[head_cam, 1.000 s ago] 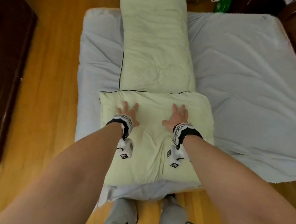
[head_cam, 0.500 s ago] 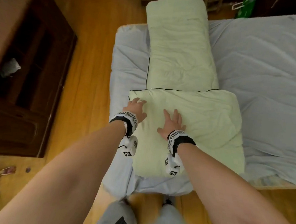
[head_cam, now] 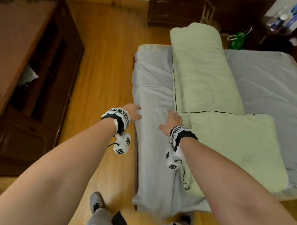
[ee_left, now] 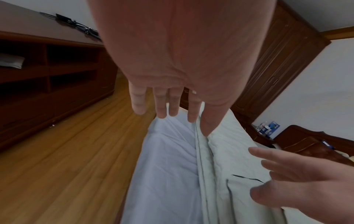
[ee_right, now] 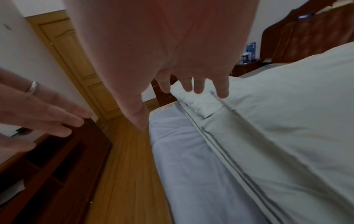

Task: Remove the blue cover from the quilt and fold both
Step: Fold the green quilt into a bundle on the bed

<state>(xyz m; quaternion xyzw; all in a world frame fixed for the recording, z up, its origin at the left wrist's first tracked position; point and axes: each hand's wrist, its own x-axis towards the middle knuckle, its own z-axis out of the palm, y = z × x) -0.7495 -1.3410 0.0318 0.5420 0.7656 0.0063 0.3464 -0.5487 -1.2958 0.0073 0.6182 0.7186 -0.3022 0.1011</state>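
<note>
Both hands, left hand (head_cam: 134, 112) and right hand (head_cam: 172, 121), hang released (holding nothing); the half-folded quilt (head_cam: 229, 145) at three o'clock could spring open.

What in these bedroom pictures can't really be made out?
- Far end of the green quilt: in the head view it runs past the bed's far edge, and its own bulk hides the end.
- Items on the nightstand: too small and blurred to identify in every view.
- Whether the right hand touches the quilt: unclear in the head view; the palm fills the right wrist view.
- Left hand: open, but contact with the pale blue sheet can't be told.
</note>
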